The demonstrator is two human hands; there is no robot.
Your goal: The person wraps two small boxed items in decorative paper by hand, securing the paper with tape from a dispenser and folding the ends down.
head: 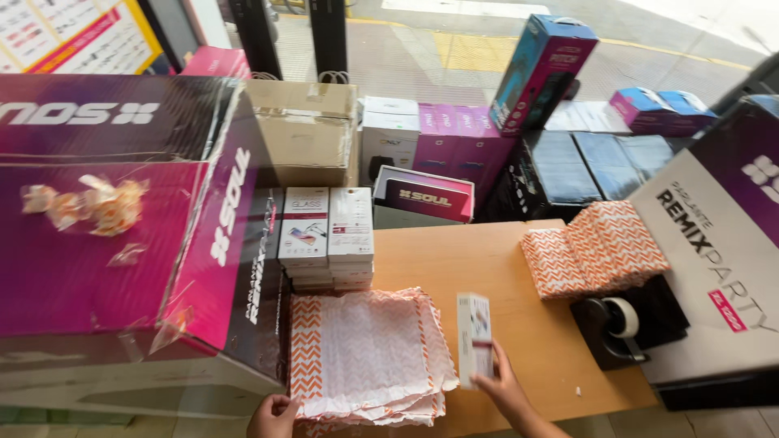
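The right hand (505,389) holds a slim white box (475,338) upright on its short end, fingers clamped around its lower part, just to the right of the stack of orange-and-white chevron mailers (365,353). That stack lies flat at the near left of the wooden table (487,268). The left hand (273,415) rests at the stack's near left corner, fingers curled together against the edge of the mailers; whether it pinches one cannot be told.

Just behind the stack stand two piles of small white screen-protector boxes (327,235), side by side. To the left of the stack, a large magenta and black carton (114,219) lies beside the table. Well to the right of the stack, on the far right of the table, a second heap of filled chevron mailers (596,247) lies, and nearer than that heap sits a black tape dispenser (621,324). Beyond the table, more cartons (454,142) are stacked on the floor.
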